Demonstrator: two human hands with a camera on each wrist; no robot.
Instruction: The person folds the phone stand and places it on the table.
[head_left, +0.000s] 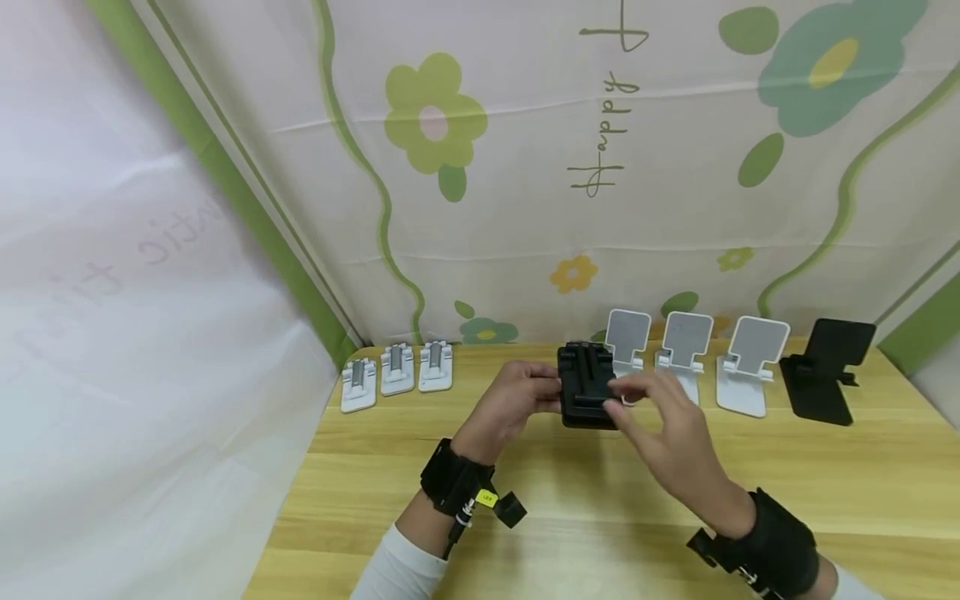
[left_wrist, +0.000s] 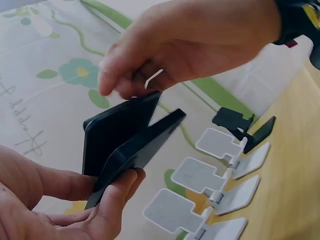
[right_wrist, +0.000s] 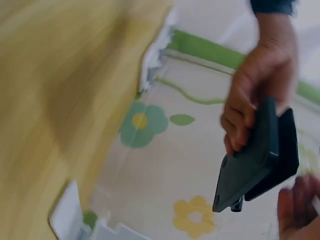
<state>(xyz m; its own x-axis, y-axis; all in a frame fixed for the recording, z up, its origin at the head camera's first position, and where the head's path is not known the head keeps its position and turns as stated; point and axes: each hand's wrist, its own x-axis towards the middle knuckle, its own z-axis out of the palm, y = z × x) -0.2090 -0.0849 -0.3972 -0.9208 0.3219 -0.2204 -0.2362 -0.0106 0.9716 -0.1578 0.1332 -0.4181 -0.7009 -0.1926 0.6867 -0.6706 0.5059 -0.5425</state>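
Observation:
A black folding phone stand [head_left: 586, 393] is held above the wooden table [head_left: 570, 492], in front of a row of stands. My left hand [head_left: 542, 392] grips its left side, thumb and fingers curled round the base. My right hand [head_left: 624, 397] pinches the right edge of its upper plate. In the left wrist view the black stand [left_wrist: 125, 142] is partly unfolded into a narrow V, with the left hand [left_wrist: 107, 200] below it and the right hand [left_wrist: 135, 82] on the top plate. The right wrist view shows the stand [right_wrist: 256, 161] in the left hand [right_wrist: 250, 115], slightly blurred.
Three folded white stands [head_left: 397, 372] lie in a row at the back left. Three unfolded white stands [head_left: 684, 348] and one unfolded black stand [head_left: 825, 373] are lined up at the back right. A flowered cloth [head_left: 525, 167] hangs behind the table.

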